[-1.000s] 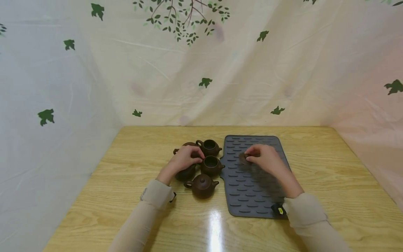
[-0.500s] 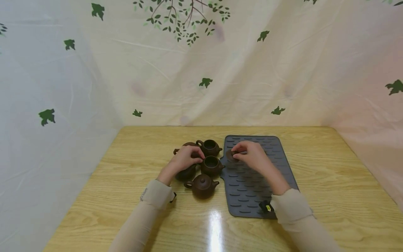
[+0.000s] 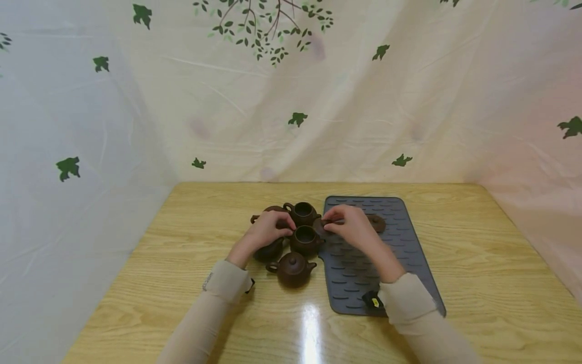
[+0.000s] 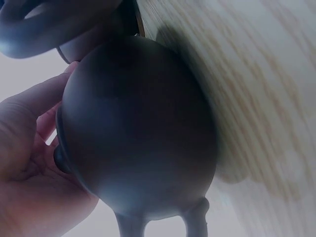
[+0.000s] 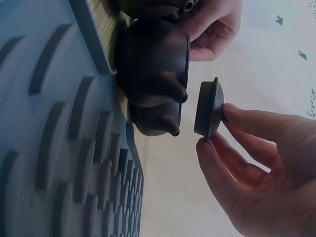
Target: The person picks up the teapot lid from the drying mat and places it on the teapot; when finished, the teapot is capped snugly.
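Note:
In the head view my left hand [image 3: 270, 230] reaches over a group of small dark brown teapots. Its thumb and forefinger pinch at the handle side of a lidless teapot [image 3: 305, 240]; the exact contact is partly hidden. My right hand [image 3: 352, 225] holds a round teapot lid [image 5: 210, 108] by its knob, just right of that pot and apart from it. The right wrist view shows the lid tilted by camera angle, fingertips at its knob and edge. A lidded teapot [image 4: 138, 123] fills the left wrist view, in front of the left hand.
Another lidless teapot [image 3: 303, 212] stands behind, and a lidded teapot [image 3: 293, 268] in front. More pots are partly hidden under the left hand. A grey ridged mat [image 3: 350, 283] lies to the right, with brown lid-like pieces [image 3: 377, 223] beyond the right wrist.
My right hand has carried the lid leftward across the mat to the lidless teapot's edge, uncovering the brown pieces behind it. My left hand has stayed put.

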Demonstrator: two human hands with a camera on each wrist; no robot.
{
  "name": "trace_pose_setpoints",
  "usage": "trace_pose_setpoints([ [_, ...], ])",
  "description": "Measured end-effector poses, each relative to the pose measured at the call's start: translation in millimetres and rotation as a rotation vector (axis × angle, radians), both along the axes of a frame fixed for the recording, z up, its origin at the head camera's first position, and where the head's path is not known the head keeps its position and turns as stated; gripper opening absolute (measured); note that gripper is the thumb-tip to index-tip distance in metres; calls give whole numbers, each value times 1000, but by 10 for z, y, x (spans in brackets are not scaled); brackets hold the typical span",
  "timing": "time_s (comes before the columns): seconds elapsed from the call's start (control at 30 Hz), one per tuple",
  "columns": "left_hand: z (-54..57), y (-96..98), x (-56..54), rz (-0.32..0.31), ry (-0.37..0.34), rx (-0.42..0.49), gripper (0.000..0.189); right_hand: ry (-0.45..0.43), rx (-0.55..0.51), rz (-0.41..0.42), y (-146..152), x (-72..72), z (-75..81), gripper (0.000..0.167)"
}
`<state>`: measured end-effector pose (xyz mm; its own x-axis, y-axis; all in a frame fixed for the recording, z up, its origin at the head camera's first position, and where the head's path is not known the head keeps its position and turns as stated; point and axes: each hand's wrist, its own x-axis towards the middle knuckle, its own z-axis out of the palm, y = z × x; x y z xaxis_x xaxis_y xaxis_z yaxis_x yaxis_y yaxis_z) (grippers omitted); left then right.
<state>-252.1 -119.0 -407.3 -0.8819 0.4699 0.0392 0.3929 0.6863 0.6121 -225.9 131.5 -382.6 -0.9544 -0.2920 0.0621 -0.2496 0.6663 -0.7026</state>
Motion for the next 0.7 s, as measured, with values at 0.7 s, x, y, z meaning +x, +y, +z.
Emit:
trace_pose_setpoints([
  [0.7, 3, 2, -8, -4, -1, 10, 6, 10, -55, 7, -276, 21, -77, 15],
])
